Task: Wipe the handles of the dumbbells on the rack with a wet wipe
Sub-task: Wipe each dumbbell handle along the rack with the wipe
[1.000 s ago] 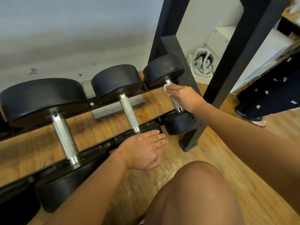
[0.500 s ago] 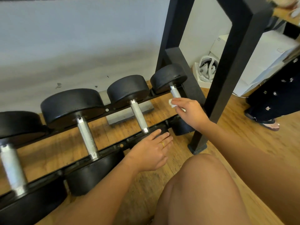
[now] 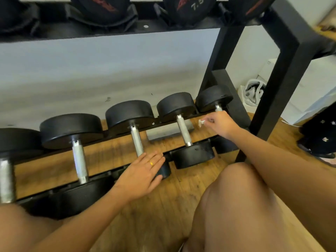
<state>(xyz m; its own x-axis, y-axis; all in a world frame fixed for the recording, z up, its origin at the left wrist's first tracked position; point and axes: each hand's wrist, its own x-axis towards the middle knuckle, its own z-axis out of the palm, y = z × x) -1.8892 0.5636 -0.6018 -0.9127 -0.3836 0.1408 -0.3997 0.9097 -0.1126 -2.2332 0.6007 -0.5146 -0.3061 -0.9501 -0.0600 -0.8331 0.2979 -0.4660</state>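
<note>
Off the handle [image 3: 218, 107] now, my right hand [image 3: 221, 123] pinches the wipe [image 3: 201, 122]; left hand [image 3: 143, 171] flat; five dumbbells [image 3: 183, 131], leftmost cropped.

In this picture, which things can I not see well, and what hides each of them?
Head view, the only one:
1. Rightmost dumbbell handle: mostly hidden behind the right hand, which pinches the wet wipe.
2. Near head of the middle dumbbell: partly covered by the left hand resting on it.
3. Leftmost dumbbell: cut off by the left edge.
4. Upper-shelf dumbbells: cut off by the top edge, red logos blurred.
</note>
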